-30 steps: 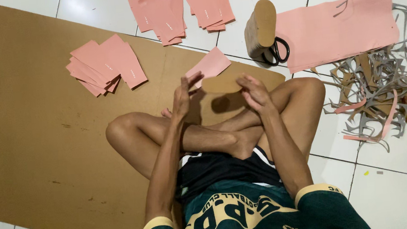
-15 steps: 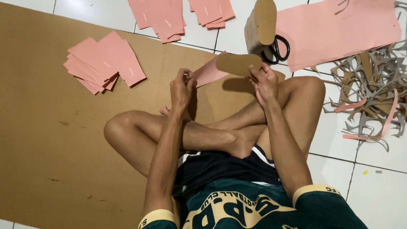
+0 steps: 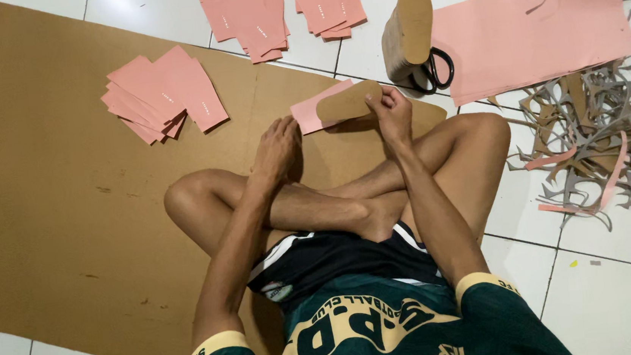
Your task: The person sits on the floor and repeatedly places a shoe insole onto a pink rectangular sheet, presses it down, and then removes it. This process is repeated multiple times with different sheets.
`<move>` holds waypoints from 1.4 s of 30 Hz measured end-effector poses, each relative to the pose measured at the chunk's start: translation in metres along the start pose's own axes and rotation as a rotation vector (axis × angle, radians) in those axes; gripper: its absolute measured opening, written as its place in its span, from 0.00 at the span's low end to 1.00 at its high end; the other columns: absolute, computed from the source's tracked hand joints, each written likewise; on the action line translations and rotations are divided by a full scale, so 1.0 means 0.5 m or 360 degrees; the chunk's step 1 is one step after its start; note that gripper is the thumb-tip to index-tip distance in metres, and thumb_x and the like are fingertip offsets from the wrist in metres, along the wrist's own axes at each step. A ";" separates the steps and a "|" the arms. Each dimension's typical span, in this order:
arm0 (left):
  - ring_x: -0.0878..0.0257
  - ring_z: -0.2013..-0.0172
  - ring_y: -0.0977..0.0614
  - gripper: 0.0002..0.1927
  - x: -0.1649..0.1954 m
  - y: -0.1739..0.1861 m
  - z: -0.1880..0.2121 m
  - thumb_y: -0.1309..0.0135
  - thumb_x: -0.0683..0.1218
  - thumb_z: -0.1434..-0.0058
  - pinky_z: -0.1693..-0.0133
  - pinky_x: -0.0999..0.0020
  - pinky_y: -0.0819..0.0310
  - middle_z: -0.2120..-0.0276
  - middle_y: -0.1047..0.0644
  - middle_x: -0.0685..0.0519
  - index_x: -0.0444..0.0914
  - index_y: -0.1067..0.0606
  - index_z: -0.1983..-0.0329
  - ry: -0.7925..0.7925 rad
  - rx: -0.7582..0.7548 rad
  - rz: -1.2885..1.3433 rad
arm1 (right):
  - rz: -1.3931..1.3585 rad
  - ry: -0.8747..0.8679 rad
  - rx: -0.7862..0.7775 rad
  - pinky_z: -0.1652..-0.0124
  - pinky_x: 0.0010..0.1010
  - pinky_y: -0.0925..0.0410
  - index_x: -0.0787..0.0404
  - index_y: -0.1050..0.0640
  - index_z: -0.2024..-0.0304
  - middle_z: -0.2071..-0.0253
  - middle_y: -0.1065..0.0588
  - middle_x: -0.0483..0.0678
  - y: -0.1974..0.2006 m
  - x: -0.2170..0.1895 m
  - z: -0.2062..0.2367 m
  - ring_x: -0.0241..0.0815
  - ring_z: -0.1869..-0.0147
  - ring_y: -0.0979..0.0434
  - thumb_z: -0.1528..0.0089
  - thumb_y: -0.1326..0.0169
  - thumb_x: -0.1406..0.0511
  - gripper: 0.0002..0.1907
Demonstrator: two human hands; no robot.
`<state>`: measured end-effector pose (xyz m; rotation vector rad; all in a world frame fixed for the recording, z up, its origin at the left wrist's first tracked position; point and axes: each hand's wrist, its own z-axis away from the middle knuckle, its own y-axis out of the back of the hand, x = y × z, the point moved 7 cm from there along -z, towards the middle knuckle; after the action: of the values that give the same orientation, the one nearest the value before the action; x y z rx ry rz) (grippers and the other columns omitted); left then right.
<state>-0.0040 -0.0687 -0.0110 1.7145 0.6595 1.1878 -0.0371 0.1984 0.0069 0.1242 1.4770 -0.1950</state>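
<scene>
A person sits cross-legged on a cardboard sheet [image 3: 53, 223] on the floor. Right hand [image 3: 392, 114] pinches a tan sole-shaped cutout [image 3: 347, 101] lying on a pink sheet [image 3: 310, 111]. Left hand [image 3: 277, 152] rests loosely curled, empty, just beside them.

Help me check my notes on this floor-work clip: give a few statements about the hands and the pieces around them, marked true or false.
1. The right hand holds a tan sole-shaped piece against a pink sheet piece. True.
2. The left hand grips the scissors. False: the black-handled scissors lie untouched on the floor beside the stack of tan soles.
3. A fanned pile of pink pieces lies on the brown cardboard. True.
4. The large pink sheet lies on the cardboard. False: it lies on the white tiles, beside the grey and pink offcuts.
5. The person sits cross-legged. True.
</scene>
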 end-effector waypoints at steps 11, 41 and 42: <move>0.49 0.35 0.33 0.31 0.008 -0.035 0.008 0.53 0.44 0.38 0.46 0.51 0.31 0.32 0.36 0.47 0.32 0.39 0.31 0.0004 -0.0447 -0.0435 | 0.0162 -0.0088 -0.0051 0.58 0.23 0.28 0.69 0.24 0.50 0.58 0.18 0.49 -0.084 0.028 0.000 0.33 0.56 0.21 0.36 0.38 0.68 0.15; 0.49 0.33 0.34 0.32 -0.008 -0.060 0.007 0.53 0.43 0.37 0.46 0.48 0.31 0.29 0.39 0.49 0.34 0.40 0.28 -0.0027 -0.0318 -0.0455 | 0.0394 -0.0161 -0.0029 0.60 0.22 0.27 0.67 0.22 0.45 0.59 0.17 0.48 -0.090 0.036 -0.015 0.32 0.58 0.19 0.37 0.38 0.68 0.18; 0.49 0.33 0.34 0.32 -0.009 -0.060 0.007 0.53 0.43 0.37 0.46 0.48 0.31 0.29 0.38 0.49 0.34 0.40 0.28 -0.0017 -0.0318 -0.0439 | 0.0384 -0.0159 -0.0029 0.60 0.22 0.27 0.67 0.22 0.46 0.59 0.17 0.48 -0.089 0.038 -0.016 0.31 0.58 0.19 0.37 0.38 0.68 0.18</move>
<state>-0.0005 -0.0603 -0.0403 1.4115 0.7197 1.0136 -0.0524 0.1552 -0.0112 0.2727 1.3510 0.0081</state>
